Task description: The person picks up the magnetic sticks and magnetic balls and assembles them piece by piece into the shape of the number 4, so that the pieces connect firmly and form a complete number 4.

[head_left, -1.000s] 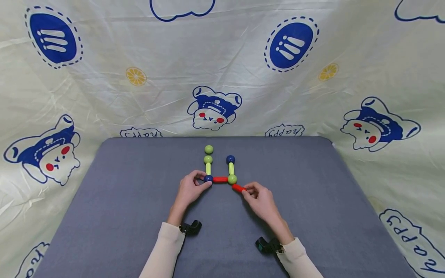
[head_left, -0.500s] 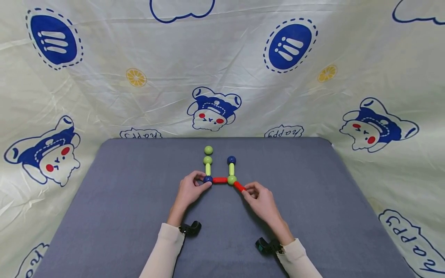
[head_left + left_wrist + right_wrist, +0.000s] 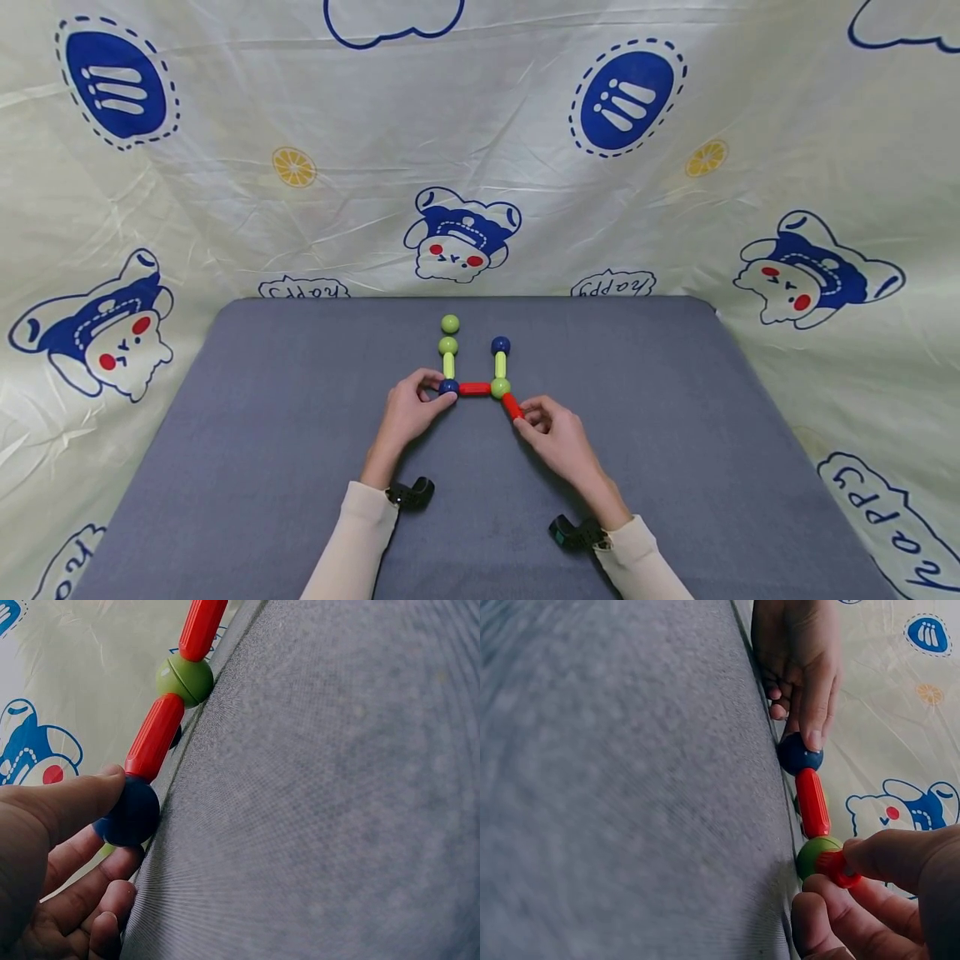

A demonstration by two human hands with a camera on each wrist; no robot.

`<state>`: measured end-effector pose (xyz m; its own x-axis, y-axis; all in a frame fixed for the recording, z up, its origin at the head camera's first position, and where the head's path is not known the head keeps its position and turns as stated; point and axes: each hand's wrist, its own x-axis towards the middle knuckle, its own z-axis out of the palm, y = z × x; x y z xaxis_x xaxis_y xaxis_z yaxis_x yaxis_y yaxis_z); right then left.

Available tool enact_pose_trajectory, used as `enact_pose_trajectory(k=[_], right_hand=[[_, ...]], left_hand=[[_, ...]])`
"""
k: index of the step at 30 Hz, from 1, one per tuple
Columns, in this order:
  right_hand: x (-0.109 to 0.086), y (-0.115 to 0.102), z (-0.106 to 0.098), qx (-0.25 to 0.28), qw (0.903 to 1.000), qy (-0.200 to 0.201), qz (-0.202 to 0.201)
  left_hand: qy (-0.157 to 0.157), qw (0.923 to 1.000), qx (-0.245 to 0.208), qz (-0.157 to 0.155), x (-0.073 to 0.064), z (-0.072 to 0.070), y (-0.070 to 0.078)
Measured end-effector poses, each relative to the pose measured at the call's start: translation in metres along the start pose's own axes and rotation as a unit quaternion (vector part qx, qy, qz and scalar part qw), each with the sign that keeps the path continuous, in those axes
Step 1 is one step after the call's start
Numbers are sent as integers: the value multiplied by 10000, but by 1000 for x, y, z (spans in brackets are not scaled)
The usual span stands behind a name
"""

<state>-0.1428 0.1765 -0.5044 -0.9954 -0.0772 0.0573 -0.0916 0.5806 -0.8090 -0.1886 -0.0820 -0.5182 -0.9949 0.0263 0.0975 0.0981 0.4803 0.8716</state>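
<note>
Magnetic building balls and rods lie joined on the table. My left hand [image 3: 411,408] pinches the near-left blue ball [image 3: 133,814] between thumb and fingers. From that ball a red rod [image 3: 475,389] runs right to a green ball [image 3: 500,387]. My right hand [image 3: 557,433] pinches a second red rod [image 3: 512,406], whose far end touches this green ball and which slants toward me. A yellow-green rod [image 3: 448,365] leads from the held blue ball to another green ball [image 3: 447,345]. A matching yellow-green rod [image 3: 500,364] links the right green ball to a far blue ball [image 3: 500,344].
A loose-looking green ball [image 3: 450,323] sits just beyond the left column. The grey table [image 3: 300,358] ends at a patterned cloth backdrop [image 3: 480,125]. Dark wrist cameras [image 3: 576,533] are strapped on both wrists.
The red rod in my right hand came against the green ball, then swung so that it points more toward me. My right hand shifted slightly left; the left hand stayed put.
</note>
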Motion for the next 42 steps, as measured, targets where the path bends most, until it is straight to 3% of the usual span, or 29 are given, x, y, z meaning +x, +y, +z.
enact_pose_trajectory(k=[14,22,27,32,36,42], right_hand=[[1,-4,9,-172,9997,-180,-27],[9,-5,7,-414,9979,-483,-152],[23,-1,-6,-346,9968,-677,-242],[44,7,-16,-349,9914,-1181,-446],[57,8,-17,-332,9860,-1588,-390],[67,6,-12,-449,9839,-1706,-297]], left_hand=[[15,10000,24,-17,0,0,0],[-1,10000,56,-9,0,0,2],[-39,10000,65,-44,1,0,2],[-30,10000,44,-45,1,0,1],[-47,10000,38,-30,1,1,1],[-51,10000,15,-16,2,0,-1]])
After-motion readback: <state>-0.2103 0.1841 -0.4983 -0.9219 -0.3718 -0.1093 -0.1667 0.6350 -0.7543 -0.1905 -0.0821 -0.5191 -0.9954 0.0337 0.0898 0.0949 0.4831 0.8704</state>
